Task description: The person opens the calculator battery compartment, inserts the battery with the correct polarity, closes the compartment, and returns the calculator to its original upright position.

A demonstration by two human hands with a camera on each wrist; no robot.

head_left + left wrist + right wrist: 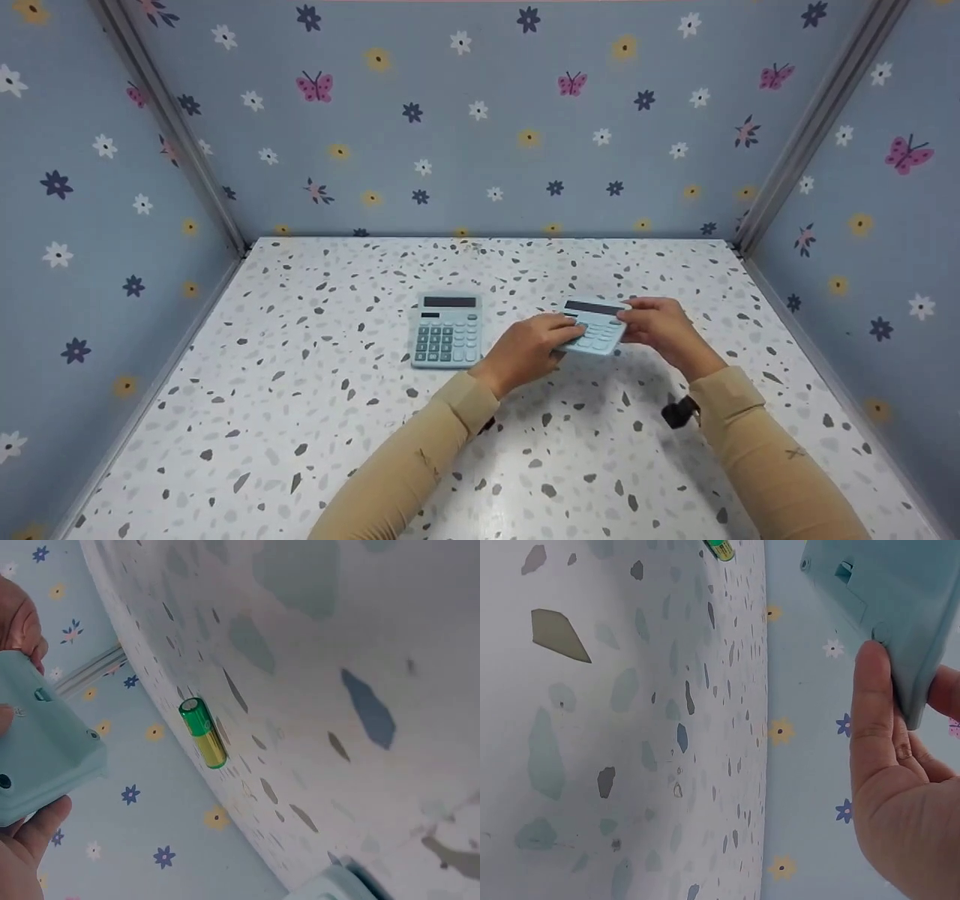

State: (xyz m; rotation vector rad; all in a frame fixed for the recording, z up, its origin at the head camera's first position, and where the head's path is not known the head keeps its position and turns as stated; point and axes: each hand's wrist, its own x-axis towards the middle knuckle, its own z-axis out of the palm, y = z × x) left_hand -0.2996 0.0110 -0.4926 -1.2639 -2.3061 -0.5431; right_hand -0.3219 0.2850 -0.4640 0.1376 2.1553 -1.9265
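Both of my hands hold a light blue calculator (600, 337) above the speckled table, its keys facing up and slightly tilted. My left hand (529, 349) grips its left edge, thumb over the keys. At the opposite edge, my right hand (664, 330) pinches it between thumb and fingers. The wrist views show the calculator's underside (49, 735), with a small battery cover catch (844, 571). Below it on the table lies a green and gold battery (203, 733), hidden in the head view. A second light blue calculator (448, 331) lies face up, left of my left hand.
A white speckled table (337, 450) spreads under the hands. Blue walls (480, 150) with flowers and butterflies enclose it at the back and both sides, with grey metal posts (817, 112) at the corners. A black strap piece (679, 412) hangs at the right wrist.
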